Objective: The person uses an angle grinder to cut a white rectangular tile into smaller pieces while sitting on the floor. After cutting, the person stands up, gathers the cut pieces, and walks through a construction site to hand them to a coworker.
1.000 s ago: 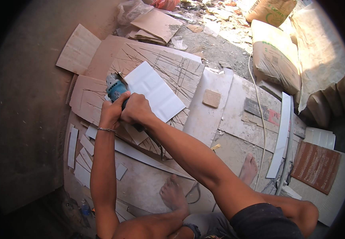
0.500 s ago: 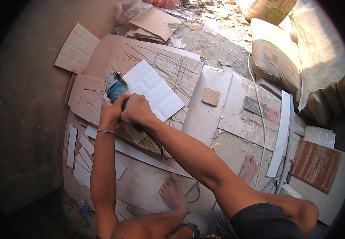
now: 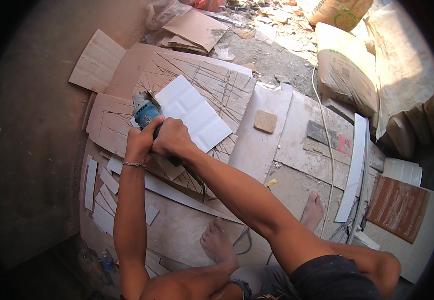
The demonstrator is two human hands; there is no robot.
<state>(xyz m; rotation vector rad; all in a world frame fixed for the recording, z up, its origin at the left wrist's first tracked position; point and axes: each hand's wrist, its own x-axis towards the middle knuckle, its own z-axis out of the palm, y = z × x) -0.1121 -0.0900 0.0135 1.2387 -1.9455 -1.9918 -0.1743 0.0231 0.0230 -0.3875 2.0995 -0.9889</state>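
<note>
Your left hand (image 3: 139,142) and right hand (image 3: 172,138) have fingers wrapped round the blue grinder (image 3: 146,111), its long axis running forward, slightly left; the white tile (image 3: 193,111) lies forward-right, nearer your right.

The view has shifted slightly, putting the white tile (image 3: 195,114) higher.

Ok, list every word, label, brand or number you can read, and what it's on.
Bulging tan sack, upper right: green lettering, which I won't copy.
Tan sack at top edge: lettering, green emblem, likewise not copied.
Teal-and-grey handheld power tool: pale marking, too small to read.
Flat red piece: marks unreadable.
</note>
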